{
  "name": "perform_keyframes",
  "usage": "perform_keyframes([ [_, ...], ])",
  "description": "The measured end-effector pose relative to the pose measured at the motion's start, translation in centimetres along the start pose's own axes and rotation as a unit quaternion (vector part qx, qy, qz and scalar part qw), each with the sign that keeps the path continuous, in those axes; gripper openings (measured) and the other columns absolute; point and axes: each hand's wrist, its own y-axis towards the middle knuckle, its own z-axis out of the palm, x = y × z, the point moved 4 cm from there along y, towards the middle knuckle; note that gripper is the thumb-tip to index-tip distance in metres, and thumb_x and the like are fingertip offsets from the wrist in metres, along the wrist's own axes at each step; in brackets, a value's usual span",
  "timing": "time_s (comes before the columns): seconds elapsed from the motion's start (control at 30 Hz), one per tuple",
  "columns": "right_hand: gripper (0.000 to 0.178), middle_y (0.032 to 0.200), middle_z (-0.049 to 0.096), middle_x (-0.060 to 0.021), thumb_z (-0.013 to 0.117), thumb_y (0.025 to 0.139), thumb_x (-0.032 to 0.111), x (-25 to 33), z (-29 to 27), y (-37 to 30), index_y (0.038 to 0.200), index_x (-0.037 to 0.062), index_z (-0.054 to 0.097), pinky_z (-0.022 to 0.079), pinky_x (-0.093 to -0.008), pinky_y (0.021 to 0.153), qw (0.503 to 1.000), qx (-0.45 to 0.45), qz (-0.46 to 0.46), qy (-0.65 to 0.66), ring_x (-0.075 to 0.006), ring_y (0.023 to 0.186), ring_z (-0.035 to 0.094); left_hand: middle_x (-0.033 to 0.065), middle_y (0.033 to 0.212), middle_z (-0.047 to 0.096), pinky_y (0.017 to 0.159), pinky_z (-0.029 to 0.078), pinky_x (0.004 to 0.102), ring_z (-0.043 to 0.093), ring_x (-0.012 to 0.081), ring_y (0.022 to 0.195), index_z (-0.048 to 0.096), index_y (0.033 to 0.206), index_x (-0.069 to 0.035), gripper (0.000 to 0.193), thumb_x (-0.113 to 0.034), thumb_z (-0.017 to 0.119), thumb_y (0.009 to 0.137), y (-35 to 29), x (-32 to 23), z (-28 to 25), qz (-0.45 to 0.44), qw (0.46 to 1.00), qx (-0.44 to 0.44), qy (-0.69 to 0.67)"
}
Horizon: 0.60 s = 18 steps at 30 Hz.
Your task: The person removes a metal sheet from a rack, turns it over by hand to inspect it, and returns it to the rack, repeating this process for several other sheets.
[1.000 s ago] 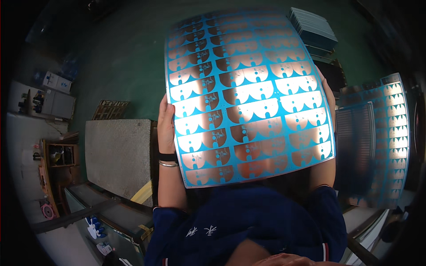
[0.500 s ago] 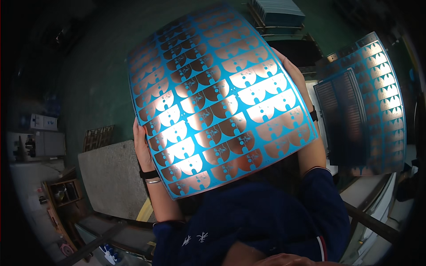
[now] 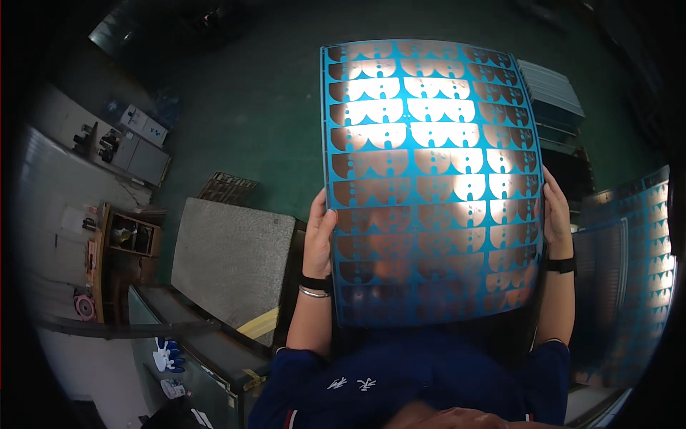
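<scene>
A large thin sheet [image 3: 446, 222], bright blue with rows of shiny copper-coloured rounded shapes, is held up in front of me. My left hand [image 3: 319, 232] grips its left edge, the thumb lying over the front and the fingers behind. On the opposite edge, my right hand [image 3: 557, 214] is closed round the side at about the same height. The sheet bows slightly, and light glares off its upper half. At the right stands another blue and copper sheet [image 3: 652, 300], with a dark ridged panel [image 3: 600, 268] beside it.
A grey rough-topped slab [image 3: 232, 254] with a yellow strip [image 3: 259, 324] lies to my left. A glass-sided frame [image 3: 221, 382] stands close at lower left. Beyond are a wooden shelf [image 3: 114, 268] and a stack of pale sheets [image 3: 554, 93] at upper right.
The sheet has swung from a tilt to nearly upright and shifted right in view, both hands still on its edges. My view has turned left, showing more of the slab and shelf.
</scene>
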Motion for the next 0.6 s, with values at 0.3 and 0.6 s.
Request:
perform_keyframes([
  [0.3,0.017,0.068,0.051,0.0047,0.044,0.096,0.022,-1.7,-3.5,-0.2,0.094,0.0104,0.055,0.040,-0.0176,0.053,0.993,-0.099,-0.057,-0.015,-0.0031,0.059,0.047,0.0092,0.127,0.047,0.097,0.038,0.0341,0.045,0.0168,0.116,0.034,0.134,-0.006,0.045,-0.013,0.049,0.092,-1.2,-0.4,0.9,0.008,0.998,0.059,0.033],
  [0.6,0.021,0.079,0.055,0.0038,0.045,0.096,0.018,2.3,-1.2,-0.9,0.115,0.0092,0.049,0.042,-0.0176,0.053,0.981,-0.101,-0.156,-0.049,-0.0033,0.062,0.049,0.0016,0.101,0.058,0.086,0.041,0.0246,0.053,0.0081,0.092,0.050,0.113,-0.003,0.024,-0.009,0.053,0.091,1.6,-2.2,1.3,0.077,0.997,0.015,0.018],
])
